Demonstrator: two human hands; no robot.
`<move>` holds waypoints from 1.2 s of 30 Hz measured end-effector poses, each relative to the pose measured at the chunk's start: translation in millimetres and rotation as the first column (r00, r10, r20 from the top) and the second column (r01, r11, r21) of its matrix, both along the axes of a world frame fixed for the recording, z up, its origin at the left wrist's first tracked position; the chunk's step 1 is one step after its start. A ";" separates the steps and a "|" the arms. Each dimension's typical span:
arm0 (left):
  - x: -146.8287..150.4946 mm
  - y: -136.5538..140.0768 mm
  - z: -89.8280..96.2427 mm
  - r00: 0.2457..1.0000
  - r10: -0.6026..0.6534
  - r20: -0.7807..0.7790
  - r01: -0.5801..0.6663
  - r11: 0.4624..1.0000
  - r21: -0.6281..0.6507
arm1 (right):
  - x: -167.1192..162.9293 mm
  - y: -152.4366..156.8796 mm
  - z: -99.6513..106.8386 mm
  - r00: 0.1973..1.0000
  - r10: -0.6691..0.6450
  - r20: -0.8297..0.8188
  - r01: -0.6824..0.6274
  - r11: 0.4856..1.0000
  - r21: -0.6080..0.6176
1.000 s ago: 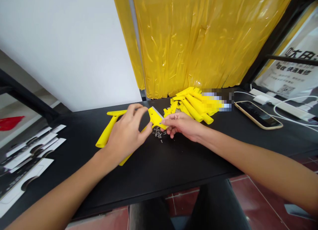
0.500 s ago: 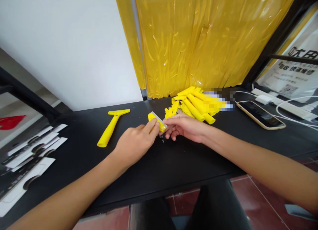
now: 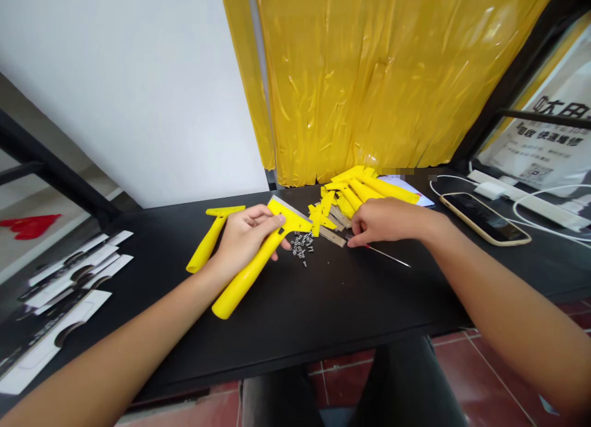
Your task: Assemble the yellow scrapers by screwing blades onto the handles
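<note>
My left hand [image 3: 252,233] is closed around the head of a yellow scraper [image 3: 252,276], thumb on its face. A metal blade [image 3: 290,210] runs along the scraper's upper edge, and its handle points down toward me. My right hand [image 3: 381,221] rests low over the table, fingers closed on the handle end of a screwdriver [image 3: 388,256]; its thin shaft sticks out to the right. Between my hands lie small screws and nuts [image 3: 301,245]. Loose metal blades [image 3: 333,235] and yellow cover plates [image 3: 323,215] are heaped beside my right fingers.
Another yellow scraper [image 3: 203,248] lies behind my left wrist. More yellow handles [image 3: 383,189] are piled at the back. A phone [image 3: 484,218], white cables and a power strip [image 3: 512,190] sit at right. White-and-black packages [image 3: 83,319] lie at left on the black table [image 3: 300,316].
My right hand has left the scraper and moved right to the screwdriver. My left hand has shifted left and turned, bringing the scraper's full handle into view.
</note>
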State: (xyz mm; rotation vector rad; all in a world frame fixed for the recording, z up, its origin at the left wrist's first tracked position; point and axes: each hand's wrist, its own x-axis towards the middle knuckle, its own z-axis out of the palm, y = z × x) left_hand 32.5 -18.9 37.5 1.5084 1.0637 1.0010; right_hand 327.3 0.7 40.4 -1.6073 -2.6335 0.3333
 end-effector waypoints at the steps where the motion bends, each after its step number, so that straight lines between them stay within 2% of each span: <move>1: 0.3 0.6 0.6 0.999 -0.027 0.028 0.028 0.998 -0.049 | -2.3 -1.0 -2.6 1.000 0.016 0.015 -0.016 1.000 -0.008; 5: -3.0 9.1 -2.5 0.998 0.007 0.068 0.004 0.987 -0.161 | -12.5 -4.9 -3.9 0.998 0.061 -0.019 -0.060 0.997 0.051; 8: -6.6 18.6 -8.4 0.994 0.058 0.098 -0.039 0.982 -0.186 | -14.8 -4.8 0.2 0.990 0.058 -0.128 -0.042 0.992 0.120; 13: -6.4 25.5 -15.8 0.993 0.070 0.099 -0.045 0.972 -0.232 | -20.5 -2.5 1.0 0.932 0.146 -0.333 -0.127 0.989 0.080; 16: -5.2 26.2 -19.8 0.993 0.080 0.091 -0.056 0.969 -0.240 | -30.0 -6.1 3.2 0.857 0.243 -0.454 -0.191 0.969 0.159; 19: -4.8 26.2 -23.8 0.994 0.053 0.097 -0.030 0.973 -0.228 | -37.8 -11.3 8.1 0.731 0.291 -0.617 -0.221 0.957 0.189; 23: -3.2 24.7 -24.3 0.995 0.022 0.094 0.001 0.972 -0.235 | -39.6 -12.3 9.2 0.516 0.111 -0.849 -0.170 0.985 0.026; 26: -1.6 23.7 -22.4 0.996 0.015 0.088 0.007 0.969 -0.247 | -39.6 -10.1 5.6 0.397 0.013 -0.918 -0.158 0.986 -0.054; 31: -0.7 22.6 -22.2 0.995 0.001 0.099 0.024 0.970 -0.244 | -50.4 -12.5 -0.6 0.308 0.003 -0.951 -0.227 0.971 -0.070; 36: -0.6 22.5 -22.6 0.995 0.007 0.103 0.019 0.969 -0.245 | -62.8 -15.3 -10.4 0.300 0.009 -0.954 -0.222 0.973 -0.061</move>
